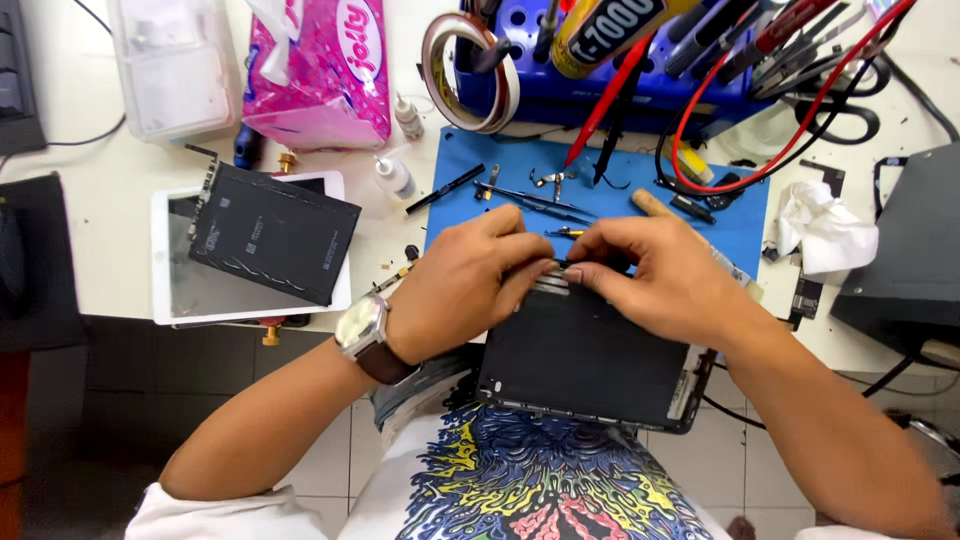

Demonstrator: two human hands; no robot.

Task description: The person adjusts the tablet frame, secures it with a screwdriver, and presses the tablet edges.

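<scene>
Black tablet assembly [585,360] is held at the near edge of the blue mat [470,170], long axis across the body, its far edge pinched equally by left hand [465,285] and right hand [650,275] (fingertips nearly meeting).

1. White desk [100,250], cluttered; landmark: blue work mat [740,225] at its centre.
2. On the mat: tweezers [540,200] and a small black tool [445,189].
3. Left of the mat: white tablet frame [170,290], a black flat panel [270,232] lying across it.
4. Beyond the mat's left corner: pink tissue pack [320,75], clear plastic box [170,65], small dropper bottle [395,178].
5. Behind the mat: blue tool rack [600,95], tape roll [470,75] leaning on it.
6. Right of the mat: crumpled white tissue [825,230], dark flat device [910,250].
</scene>
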